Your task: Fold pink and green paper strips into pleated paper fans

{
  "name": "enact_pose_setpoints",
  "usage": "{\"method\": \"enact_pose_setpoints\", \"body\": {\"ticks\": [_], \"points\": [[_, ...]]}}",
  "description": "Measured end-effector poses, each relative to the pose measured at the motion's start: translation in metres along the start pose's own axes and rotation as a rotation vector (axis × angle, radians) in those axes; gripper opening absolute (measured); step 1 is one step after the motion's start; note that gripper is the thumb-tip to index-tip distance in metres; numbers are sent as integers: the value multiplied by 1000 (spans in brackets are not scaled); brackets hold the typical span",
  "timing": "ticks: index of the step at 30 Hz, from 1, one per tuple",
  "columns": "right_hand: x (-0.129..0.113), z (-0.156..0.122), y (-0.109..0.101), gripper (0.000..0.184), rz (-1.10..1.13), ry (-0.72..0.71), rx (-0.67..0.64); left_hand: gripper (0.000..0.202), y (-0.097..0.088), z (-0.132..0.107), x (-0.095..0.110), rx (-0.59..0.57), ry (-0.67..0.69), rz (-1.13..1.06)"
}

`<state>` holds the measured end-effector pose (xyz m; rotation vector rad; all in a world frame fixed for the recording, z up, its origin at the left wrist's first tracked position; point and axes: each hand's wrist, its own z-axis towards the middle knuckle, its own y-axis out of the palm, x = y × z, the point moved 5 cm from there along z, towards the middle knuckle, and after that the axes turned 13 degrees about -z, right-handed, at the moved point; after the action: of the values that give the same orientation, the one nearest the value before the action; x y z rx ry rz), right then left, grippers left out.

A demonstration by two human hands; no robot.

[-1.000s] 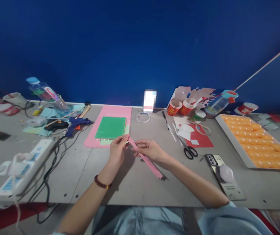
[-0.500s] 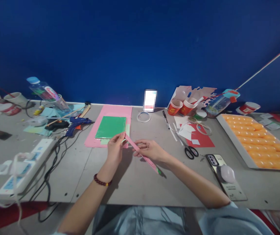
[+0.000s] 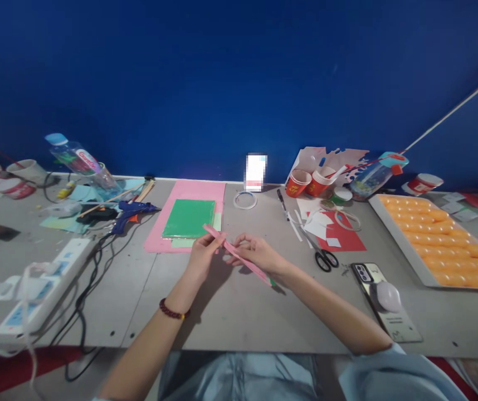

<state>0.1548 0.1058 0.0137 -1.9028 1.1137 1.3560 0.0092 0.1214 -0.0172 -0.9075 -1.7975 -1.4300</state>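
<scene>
A long narrow pink paper strip (image 3: pixel 239 256) slants from upper left to lower right just above the grey table (image 3: pixel 230 312). My left hand (image 3: pixel 204 257) pinches the strip near its upper end. My right hand (image 3: pixel 256 254) is closed on its middle, fingers pressed along it. The strip's lower end shows a bit of green and hangs past my right wrist. Just beyond my hands lie a pink sheet (image 3: pixel 193 192) with a green sheet (image 3: pixel 189 218) on top of it.
Scissors (image 3: pixel 322 257), a phone (image 3: pixel 383 298) and a tray of orange balls (image 3: pixel 439 239) lie right. Red cups (image 3: pixel 308 182), paper scraps and a tape ring (image 3: pixel 245 200) sit behind. A blue glue gun (image 3: pixel 132 213), power strip (image 3: pixel 38 284), cables and a bottle (image 3: pixel 80 161) are left.
The strip's upper end has slid further up-left past my left fingers, and its lower end has drawn in toward my right wrist. Both hands stayed nearly in place.
</scene>
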Motion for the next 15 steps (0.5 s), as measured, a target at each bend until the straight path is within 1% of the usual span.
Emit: {"method": "enact_pose_setpoints", "body": {"ticks": [4, 7, 9, 12, 15], "points": [[5, 3, -3, 30, -101, -7, 27, 30, -6, 3, 4, 106, 36, -83], [5, 3, -6, 31, -195, -61, 75, 30, -9, 4, 9, 170, 92, -105], [4, 2, -9, 31, -267, -106, 109, 30, -11, 4, 11, 191, 126, -122], [3, 3, -12, 23, -311, -150, 154, 31, -9, 4, 11, 154, 123, -172], [-1, 4, -15, 19, -288, -175, 185, 35, 0, 3, 5, 26, -1, -157]]}}
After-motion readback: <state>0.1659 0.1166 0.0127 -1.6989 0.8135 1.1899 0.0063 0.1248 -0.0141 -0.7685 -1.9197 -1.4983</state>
